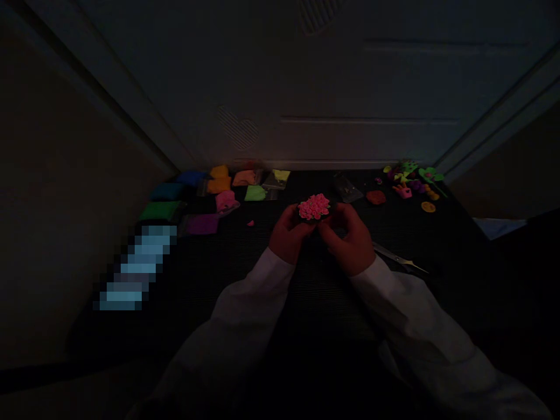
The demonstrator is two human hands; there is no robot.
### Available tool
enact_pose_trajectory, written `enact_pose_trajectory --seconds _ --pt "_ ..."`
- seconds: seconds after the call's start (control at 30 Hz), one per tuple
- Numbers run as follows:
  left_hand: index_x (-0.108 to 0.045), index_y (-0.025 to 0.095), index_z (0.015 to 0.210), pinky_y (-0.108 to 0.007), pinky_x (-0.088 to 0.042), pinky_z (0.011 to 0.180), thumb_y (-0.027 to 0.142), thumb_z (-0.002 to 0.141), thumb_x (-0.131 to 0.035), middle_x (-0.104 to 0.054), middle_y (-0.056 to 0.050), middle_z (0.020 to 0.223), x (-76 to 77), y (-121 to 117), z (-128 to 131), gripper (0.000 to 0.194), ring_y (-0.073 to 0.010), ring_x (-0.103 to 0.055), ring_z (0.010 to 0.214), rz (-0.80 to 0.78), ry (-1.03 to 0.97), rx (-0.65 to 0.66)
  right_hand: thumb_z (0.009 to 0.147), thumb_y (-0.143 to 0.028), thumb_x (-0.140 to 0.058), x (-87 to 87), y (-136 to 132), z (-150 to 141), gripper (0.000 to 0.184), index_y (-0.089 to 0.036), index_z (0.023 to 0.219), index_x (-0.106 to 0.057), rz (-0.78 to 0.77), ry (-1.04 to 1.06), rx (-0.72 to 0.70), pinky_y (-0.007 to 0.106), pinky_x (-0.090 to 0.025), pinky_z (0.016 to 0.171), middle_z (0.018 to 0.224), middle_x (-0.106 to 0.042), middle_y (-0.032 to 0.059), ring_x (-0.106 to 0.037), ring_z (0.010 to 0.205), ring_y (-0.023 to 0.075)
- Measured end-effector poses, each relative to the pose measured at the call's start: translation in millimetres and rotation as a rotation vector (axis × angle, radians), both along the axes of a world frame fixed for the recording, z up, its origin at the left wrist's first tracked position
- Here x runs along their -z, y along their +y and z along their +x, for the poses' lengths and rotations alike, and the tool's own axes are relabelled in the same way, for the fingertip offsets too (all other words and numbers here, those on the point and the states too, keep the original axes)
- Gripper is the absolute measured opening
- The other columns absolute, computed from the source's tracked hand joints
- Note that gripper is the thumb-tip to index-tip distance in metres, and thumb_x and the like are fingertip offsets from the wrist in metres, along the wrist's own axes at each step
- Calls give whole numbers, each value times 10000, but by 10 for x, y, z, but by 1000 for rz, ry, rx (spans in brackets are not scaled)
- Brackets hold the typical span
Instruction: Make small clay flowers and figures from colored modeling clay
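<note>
Dim light; panelled wall [280, 76], ribbed heart [240, 128] low; dark table [245, 262] against it.

The person wears a loose, long-sleeved garment of plain pale fabric, whitish to grey in the dim light. The pale left sleeve [254, 300] is wide and softly creased, its lower part sinking into shadow. The pale right sleeve [411, 309] matches it, with deeper folds and puckers along the forearm and a baggy outline. Both sleeves run down to the wrists, tinged faintly pink near their ends. Beyond them, the left hand [286, 234] and right hand [350, 238] are bare.
</note>
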State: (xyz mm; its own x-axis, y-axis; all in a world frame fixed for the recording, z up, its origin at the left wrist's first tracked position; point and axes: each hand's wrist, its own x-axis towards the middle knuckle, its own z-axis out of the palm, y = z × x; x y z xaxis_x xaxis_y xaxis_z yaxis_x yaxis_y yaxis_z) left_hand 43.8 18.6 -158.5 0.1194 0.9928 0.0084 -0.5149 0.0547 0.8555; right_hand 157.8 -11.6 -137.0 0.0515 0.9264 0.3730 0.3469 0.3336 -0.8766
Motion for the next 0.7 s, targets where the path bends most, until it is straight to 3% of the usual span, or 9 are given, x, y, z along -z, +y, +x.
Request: enact_pose_trajectory --seconds 0.7 --pt "-567 187 823 -323 -400 804 125 555 -644 -620 -2 863 -7 -10 4 286 -169 -559 863 9 -1 28 695 -228 -536 -27 -14 7 245 -196 930 -474 18 -59 20 293 -431 673 795 -545 15 -529 701 137"
